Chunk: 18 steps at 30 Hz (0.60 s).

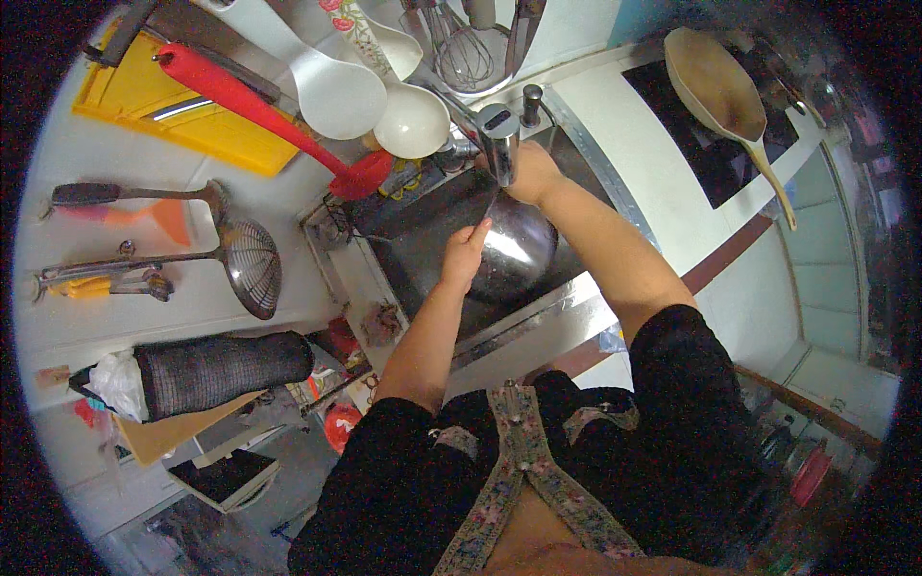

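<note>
A round steel bowl (514,250) lies in the dark sink (423,226). My left hand (466,252) holds the bowl's near left rim, fingers pointing up along it. My right hand (531,173) is at the bowl's far rim, directly under the chrome tap (499,142); its fingers are partly hidden behind the tap. Both forearms reach in from the lower edge over the sink's front rim.
On the wall at left hang a red ladle (259,110), white spoons (331,91), a wire skimmer (252,267), a whisk (463,53) and a yellow board (182,106). A pan (718,86) sits on the black hob (715,144) at right. A dark mesh roll (216,370) lies lower left.
</note>
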{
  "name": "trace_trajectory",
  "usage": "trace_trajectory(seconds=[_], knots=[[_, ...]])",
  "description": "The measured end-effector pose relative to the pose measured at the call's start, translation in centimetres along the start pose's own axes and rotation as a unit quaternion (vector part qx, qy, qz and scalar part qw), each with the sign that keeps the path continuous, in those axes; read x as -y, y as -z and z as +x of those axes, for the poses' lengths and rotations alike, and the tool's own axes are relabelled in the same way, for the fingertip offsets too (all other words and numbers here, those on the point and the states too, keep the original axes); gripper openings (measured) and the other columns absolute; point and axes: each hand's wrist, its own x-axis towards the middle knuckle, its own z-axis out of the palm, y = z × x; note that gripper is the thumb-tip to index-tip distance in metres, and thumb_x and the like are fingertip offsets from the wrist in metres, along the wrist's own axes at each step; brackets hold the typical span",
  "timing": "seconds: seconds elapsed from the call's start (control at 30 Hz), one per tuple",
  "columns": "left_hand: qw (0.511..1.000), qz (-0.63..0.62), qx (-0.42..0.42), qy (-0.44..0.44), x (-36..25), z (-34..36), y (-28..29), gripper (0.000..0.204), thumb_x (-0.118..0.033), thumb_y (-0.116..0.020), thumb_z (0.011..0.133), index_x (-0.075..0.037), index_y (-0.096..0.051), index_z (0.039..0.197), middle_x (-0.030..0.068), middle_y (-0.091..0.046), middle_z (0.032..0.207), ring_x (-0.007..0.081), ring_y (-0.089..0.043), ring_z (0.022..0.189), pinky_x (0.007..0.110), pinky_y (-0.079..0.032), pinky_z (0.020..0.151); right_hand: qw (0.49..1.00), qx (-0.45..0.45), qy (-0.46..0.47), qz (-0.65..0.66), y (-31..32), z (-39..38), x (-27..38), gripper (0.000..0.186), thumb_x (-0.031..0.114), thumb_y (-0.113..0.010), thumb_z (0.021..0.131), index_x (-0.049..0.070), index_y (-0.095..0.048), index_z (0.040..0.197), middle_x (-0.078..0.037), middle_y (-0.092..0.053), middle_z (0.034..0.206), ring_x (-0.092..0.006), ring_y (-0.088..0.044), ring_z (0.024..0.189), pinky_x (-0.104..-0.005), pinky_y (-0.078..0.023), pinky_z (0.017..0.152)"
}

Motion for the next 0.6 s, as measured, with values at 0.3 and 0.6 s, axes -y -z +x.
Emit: trace_trajectory(seconds=[0.3,0.6], knots=[[0.998,0.028,-0.043,0.031,-2.0,-2.7,3.2,0.047,-0.044,-0.064,0.092,-0.002,-0.058,0.071,-0.0021,-0.047,0.067,0.0105,-0.041,0.065,0.029,-0.034,0.06,0.924,-0.066,-0.305,0.219,-6.7,-3.5,-8.6,0.038,0.034,-0.058,0.083,0.003,-0.068,0.102,-0.022,-0.067,0.099,-0.0363,-0.066,0.095,-0.0454,-0.05,0.084],[0.993,0.063,-0.083,0.062,-2.6,-5.0,4.2,0.046,-0.041,-0.062,0.093,0.002,-0.063,0.077,0.0002,-0.051,0.067,0.0112,-0.043,0.064,0.03,-0.036,0.06,0.867,0.149,-0.458,0.125,-19.2,-4.8,-13.4,0.056,0.053,-0.062,0.084,0.004,-0.069,0.11,-0.018,-0.067,0.113,-0.0344,-0.065,0.105,-0.0438,-0.05,0.09]])
